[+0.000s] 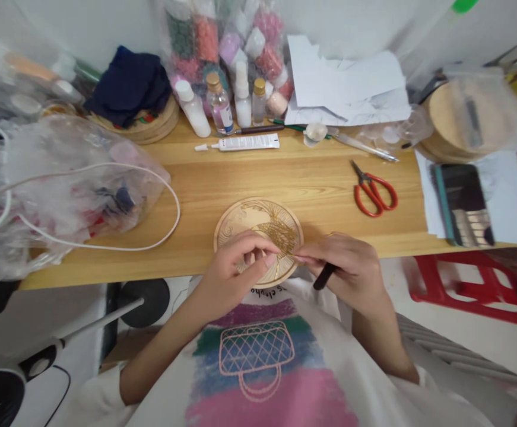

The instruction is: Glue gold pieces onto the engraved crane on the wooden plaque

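A round wooden plaque (235, 216) with a raised gold line pattern lies at the table's front edge, close to my body. My left hand (244, 258) rests over its lower left part, thumb and forefinger pinched together near the gold pattern. What they pinch is too fine to make out. At the plaque's right edge, my right hand (349, 267) is closed around a slim dark-handled tool (324, 276), whose handle sticks out below the fingers. The right fingertips almost meet the left ones, and a thin gold strand seems to lie between them. The tool's tip is hidden.
Red-handled scissors (375, 193) lie to the right, with a phone (465, 204) on paper beyond. A white tube (249, 142), pens and small bottles (219, 107) stand or lie along the back. Plastic bags (75, 178) and a white cable (175, 207) fill the left.
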Demonstrator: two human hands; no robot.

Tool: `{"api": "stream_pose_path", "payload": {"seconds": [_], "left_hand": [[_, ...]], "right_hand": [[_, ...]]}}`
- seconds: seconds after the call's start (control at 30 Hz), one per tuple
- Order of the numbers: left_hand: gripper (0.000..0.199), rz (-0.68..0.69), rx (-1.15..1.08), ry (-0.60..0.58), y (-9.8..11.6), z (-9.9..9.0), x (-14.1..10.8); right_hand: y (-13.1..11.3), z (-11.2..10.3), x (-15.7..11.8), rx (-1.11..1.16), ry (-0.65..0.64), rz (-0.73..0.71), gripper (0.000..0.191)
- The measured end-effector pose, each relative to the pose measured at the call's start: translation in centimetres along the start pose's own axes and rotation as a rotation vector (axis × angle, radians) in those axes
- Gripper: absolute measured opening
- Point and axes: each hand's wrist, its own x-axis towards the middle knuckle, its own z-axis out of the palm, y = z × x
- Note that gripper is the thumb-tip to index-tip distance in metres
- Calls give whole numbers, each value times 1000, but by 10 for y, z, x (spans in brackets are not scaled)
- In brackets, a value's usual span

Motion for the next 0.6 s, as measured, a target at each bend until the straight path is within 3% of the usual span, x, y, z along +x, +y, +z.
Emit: {"api": "stream_pose_path", "payload": {"seconds": [0.17,0.37,0.47,0.6], "left_hand": [[12,46,39,-45,5,6,2],[14,41,42,58,0,10,3],[14,22,10,105,0,12,4],[15,-26,-50,158,0,15,4]], "right_hand": [[-2,5,4,20,-8,-33,8],[-9,7,4,16,53,34,18],[-13,6,4,-117,66,2,14],[-11,8,5,-341,-59,-128,15]]}}
